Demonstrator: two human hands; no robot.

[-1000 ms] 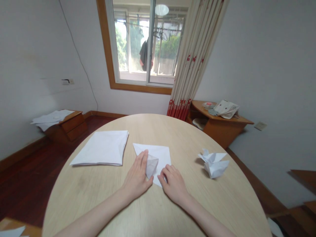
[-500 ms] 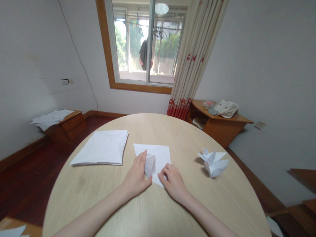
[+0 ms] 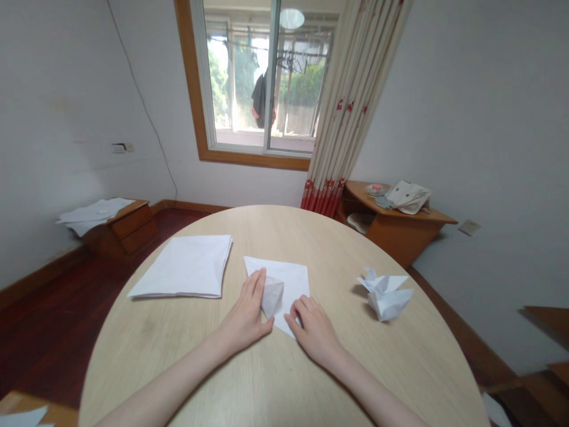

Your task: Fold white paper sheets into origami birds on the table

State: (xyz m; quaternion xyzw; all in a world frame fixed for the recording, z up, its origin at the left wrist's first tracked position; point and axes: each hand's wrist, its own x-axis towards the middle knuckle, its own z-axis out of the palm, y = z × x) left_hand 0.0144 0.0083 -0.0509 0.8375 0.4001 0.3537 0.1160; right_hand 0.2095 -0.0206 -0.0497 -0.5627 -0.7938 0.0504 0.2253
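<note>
A white sheet of paper (image 3: 294, 275), partly folded, lies on the table in front of me. Its left part rises in a shaded, creased flap (image 3: 272, 295). Along that flap my left hand (image 3: 246, 308) holds the paper, its fingers long against the edge and the thumb apart below. My right hand (image 3: 312, 323) grips the lower right edge with curled fingers and thumb. The fingers hide part of both edges. To the right stands a folded white paper figure (image 3: 386, 295) with pointed tips, touched by neither hand.
A stack of white paper (image 3: 184, 265) sits at the left on the round wooden table (image 3: 267, 228). Behind the table are a small drawer cabinet (image 3: 127, 222) with papers on it and a corner shelf (image 3: 400, 228) bearing a cloth-like item. A curtain (image 3: 344, 118) hangs beside the window.
The sheet has turned slightly, with its far edge shifted a little to the right. The flap leans slightly further right. Both hands keep nearly the same places.
</note>
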